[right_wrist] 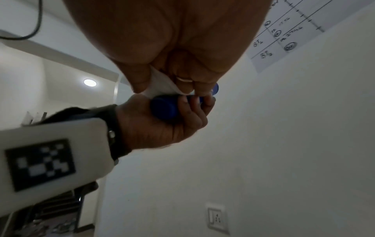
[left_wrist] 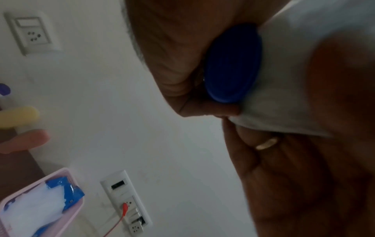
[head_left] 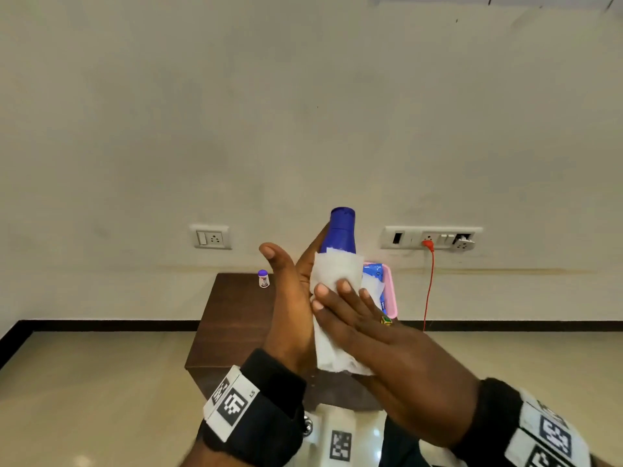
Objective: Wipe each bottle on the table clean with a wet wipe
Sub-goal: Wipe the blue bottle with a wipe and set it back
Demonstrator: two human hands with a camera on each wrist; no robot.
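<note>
I hold a blue bottle upright above the table, its base facing me. My left hand grips it from the left, thumb pointing up, with the fingers curled round the body. A white wet wipe is wrapped over the bottle's front. My right hand presses and holds the wipe against the bottle, fingers across it. A small white bottle with a purple cap stands at the table's far left. A yellow bottle and an orange one show in the left wrist view.
The dark brown table stands against the wall. A pink tray on its right holds a blue wet wipes pack. A red cable hangs from the wall socket to the right.
</note>
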